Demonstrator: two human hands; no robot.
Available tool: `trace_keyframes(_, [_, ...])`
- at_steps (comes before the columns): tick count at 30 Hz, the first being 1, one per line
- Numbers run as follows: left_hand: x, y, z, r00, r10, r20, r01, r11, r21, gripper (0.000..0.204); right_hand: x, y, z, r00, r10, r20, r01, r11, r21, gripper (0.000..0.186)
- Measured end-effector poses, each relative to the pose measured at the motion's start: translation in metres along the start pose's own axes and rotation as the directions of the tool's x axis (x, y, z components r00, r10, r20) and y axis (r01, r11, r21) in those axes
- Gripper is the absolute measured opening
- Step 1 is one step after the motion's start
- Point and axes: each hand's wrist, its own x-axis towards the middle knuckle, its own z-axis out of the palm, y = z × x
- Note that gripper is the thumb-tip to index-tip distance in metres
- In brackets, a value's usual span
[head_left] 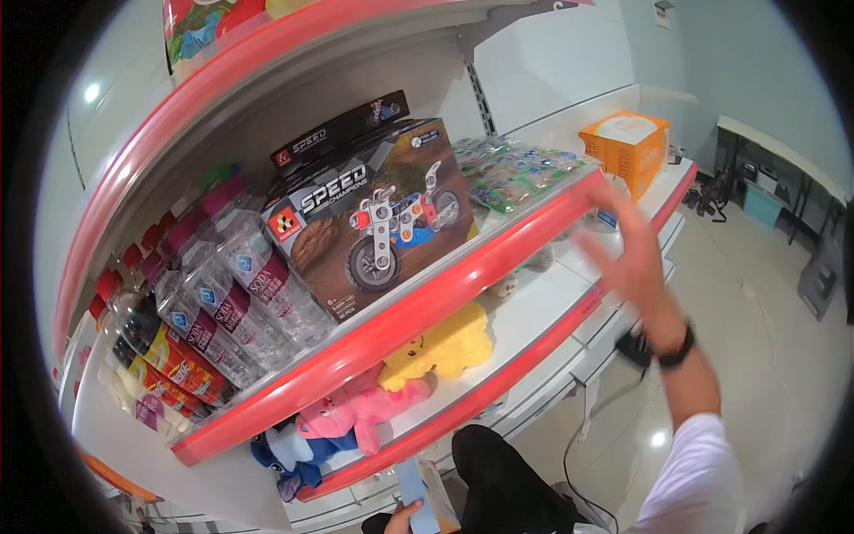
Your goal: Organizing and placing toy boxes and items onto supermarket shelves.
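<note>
My right hand [633,262], blurred by motion, is raised at the right end of the upper shelf's red edge strip [427,300]. Its thumb and fingers are apart, with nothing visible between them; a black band circles the wrist. At the bottom of the view, my left hand [405,517] grips a light-blue and yellowish box [414,485], only partly in view. Nearest the right hand are clear plastic packs [525,169] with green and blue print on the upper shelf, and an orange box [628,151] with a white top just beyond.
A boxed toy motorbike set [378,218] stands beside clear soda bottles [276,280] and dark drink bottles [182,356]. Below lie yellow [445,345], pink [378,411] and blue [298,454] plush toys. At the right, a table [774,138] stands over a teal bin [762,205].
</note>
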Motion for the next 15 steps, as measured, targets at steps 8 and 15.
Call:
trace_keyframes(8, [0.014,-0.025,-0.013,0.921,-0.379,0.096,0.379,0.806,-0.454,0.035,0.166,0.117,0.026,0.633,0.576,0.517,-0.145,0.745,-0.651,0.093])
trace_keyframes(15, [0.021,-0.059,-0.015,0.948,-0.317,0.025,0.285,0.812,-0.509,0.038,0.185,0.138,0.015,0.490,0.651,0.581,-0.325,0.754,-0.571,0.076])
